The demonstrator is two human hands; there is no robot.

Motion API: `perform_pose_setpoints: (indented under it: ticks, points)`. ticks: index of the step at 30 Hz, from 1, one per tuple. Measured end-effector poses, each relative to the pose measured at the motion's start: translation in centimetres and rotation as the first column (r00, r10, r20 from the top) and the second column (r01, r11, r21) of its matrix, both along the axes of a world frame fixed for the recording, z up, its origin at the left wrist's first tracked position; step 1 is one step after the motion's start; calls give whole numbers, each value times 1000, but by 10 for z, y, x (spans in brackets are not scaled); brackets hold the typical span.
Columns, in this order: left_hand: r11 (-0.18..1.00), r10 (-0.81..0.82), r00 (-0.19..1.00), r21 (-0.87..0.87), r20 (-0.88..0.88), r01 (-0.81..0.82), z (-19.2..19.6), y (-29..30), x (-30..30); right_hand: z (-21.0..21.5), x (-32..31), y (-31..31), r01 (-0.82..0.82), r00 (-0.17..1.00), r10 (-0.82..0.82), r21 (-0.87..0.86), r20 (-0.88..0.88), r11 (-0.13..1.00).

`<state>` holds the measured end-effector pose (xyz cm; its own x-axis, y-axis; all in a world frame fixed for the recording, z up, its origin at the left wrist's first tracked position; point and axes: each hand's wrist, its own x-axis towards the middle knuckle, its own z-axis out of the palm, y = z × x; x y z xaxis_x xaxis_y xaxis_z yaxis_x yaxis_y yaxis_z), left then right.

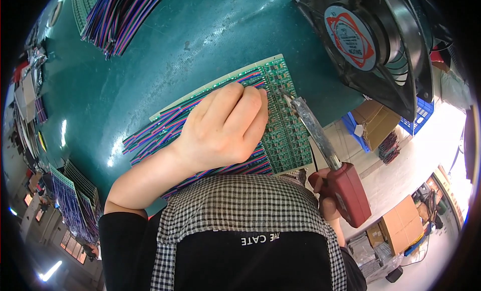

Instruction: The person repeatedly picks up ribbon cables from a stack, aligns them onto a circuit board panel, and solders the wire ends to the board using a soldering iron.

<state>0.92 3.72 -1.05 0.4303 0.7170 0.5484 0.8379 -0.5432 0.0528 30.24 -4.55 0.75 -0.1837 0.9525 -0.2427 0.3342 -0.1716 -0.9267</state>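
A green circuit board panel (288, 125) lies on the table just in front of me, with rows of small parts along its right side. Bundles of thin coloured wires (165, 121) run across it and stick out past its left edge. My left hand (225, 123) rests over the panel and wires with its fingers curled closed. Its fingertips are tucked under, so what they pinch is hidden. To the right, my right hand (328, 206) is wrapped round the dark red handle of a soldering iron (350, 191). The iron's tip is over the board's upper right part, near my left fingers.
A black fan (376, 40) stands at the far right of the green table (200, 40). Another wire bundle (120, 20) lies at the far left. Wired boards (75, 196) stand at the near left. Beyond the right table edge are a blue crate (421, 113) and cardboard boxes (403, 223).
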Motion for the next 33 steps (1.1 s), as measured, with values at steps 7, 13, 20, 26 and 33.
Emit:
perform_pose_setpoints:
  ticks: [7,13,20,26,33]
  points:
    - [991,22,1000,-135,22,-19,9,-5,2,-1,-9,3,39,998,-39,4,-46,999]
    - [942,88,995,-328,47,-68,28,-8,-1,2,-17,9,43,991,-47,-36,-129,998]
    - [781,220,968,-616,123,-99,41,7,-13,3,-14,10,55,994,-60,-53,-92,997]
    - [756,189,982,-640,18,-134,44,7,-6,0,-10,11,27,998,-27,-4,-49,1000]
    - [895,71,996,-444,58,-38,27,-5,-8,-6,-4,15,-80,993,80,3,-87,997]
